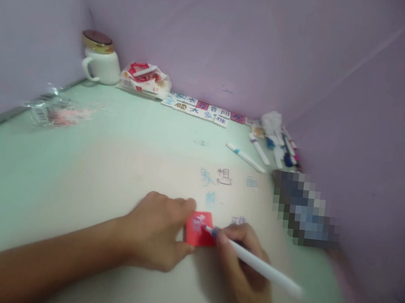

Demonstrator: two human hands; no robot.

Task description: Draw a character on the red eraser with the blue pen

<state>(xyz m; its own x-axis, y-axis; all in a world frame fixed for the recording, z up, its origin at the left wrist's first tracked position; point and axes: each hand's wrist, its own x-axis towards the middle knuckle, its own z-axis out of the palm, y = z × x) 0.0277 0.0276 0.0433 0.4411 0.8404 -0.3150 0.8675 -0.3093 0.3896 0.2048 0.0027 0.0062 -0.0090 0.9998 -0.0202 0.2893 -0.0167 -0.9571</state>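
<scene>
So the pale green table (78, 167) fills nearly the whole frame, tucked into a corner, and all the spare stuff is shoved to its far edges, I'd guess so the middle is free to work on. Upper left there's a white mug (101, 63) with a gold lid, a red-and-white packet (145, 80) right beside it, and a crinkly plastic bag (60, 111) out on the left. A row of tiles (199, 109) with characters on them lines the back wall at top centre. At the right end of that is a bunch of markers (282, 148), with one loose marker (245, 157) just in front. Some scribbles (221, 177) are inked straight onto the tabletop.

Lower centre, the left hand (157, 233) lies flat-ish, fingers curled, thumb and fingertips clamping the left edge of a small red tile (197, 230). Looks like that's to stop it sliding. The right hand (240, 252) has its fingers pinched tight around a white pen (266, 269) in a normal writing grip. The tip is touching the tile's face, where there are already white marks
</scene>
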